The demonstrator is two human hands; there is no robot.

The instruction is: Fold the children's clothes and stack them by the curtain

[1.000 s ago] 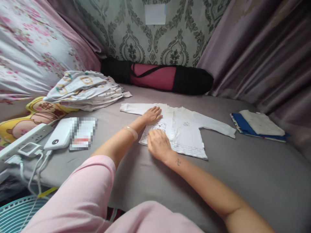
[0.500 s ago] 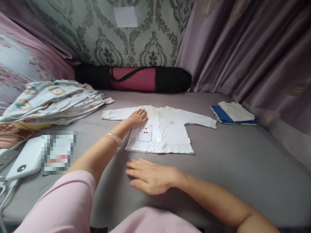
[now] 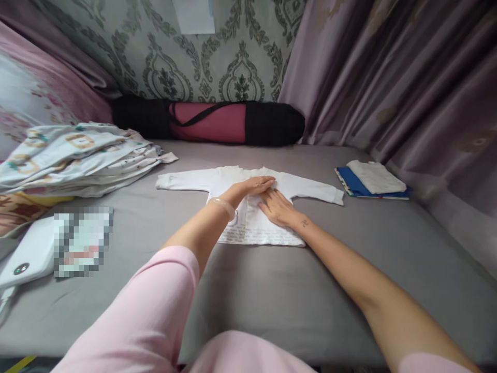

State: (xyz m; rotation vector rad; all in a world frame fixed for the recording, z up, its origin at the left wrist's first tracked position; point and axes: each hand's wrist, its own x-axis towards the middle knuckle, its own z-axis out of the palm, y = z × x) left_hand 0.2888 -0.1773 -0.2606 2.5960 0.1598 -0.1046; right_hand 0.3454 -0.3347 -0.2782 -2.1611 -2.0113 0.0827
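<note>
A small white long-sleeved shirt (image 3: 252, 235) lies spread on the grey sheet, sleeves stretched out to both sides and printed text along its hem. My left hand (image 3: 258, 185) rests over the upper middle of the shirt, fingers extended toward the right. Flat on the shirt's right half lies my right hand (image 3: 280, 208), fingers stretched forward. Its fingertips meet the left hand's fingers near the chest. The bear print on the left half is mostly covered by my left forearm.
A folded stack of clothes (image 3: 373, 181) sits at the right. Crumpled patterned cloths (image 3: 85, 158) lie at the left, with a white power bank (image 3: 33, 248) and a blurred-out item (image 3: 83, 243) in front. A black and red long bag (image 3: 209, 122) lies along the wall.
My left hand has slid right across the shirt from its left side to the middle. My right hand has moved forward from above the sheet onto the shirt.
</note>
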